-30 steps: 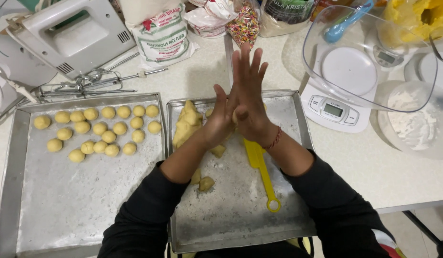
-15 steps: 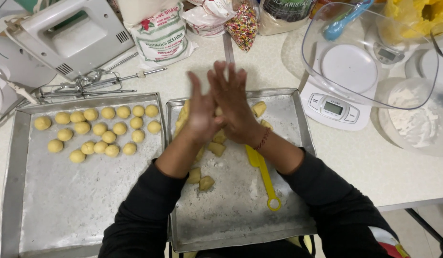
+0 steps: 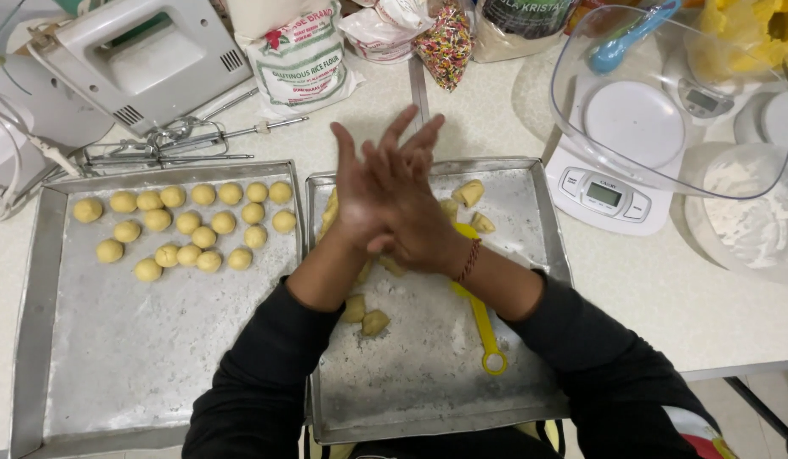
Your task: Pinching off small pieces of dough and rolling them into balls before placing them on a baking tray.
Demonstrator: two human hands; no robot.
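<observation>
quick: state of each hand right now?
Left hand: open, flat, palm pressed to the right hand; anything between them is hidden.
Right hand: open, fingers spread, over the floured tray.

Dough balls (image 3: 186, 225) sit in rows on the left tray (image 3: 156, 357); the right tray (image 3: 428, 399) holds dough pieces (image 3: 366, 314) and a scraper (image 3: 483, 327); mixer (image 3: 143, 59) behind the left tray; scale (image 3: 610, 191) right of both.

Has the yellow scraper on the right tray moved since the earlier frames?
No. The yellow scraper lies at the same spot and angle on the floured right tray, its ring end toward the near edge, while both hands rub together above it.
</observation>
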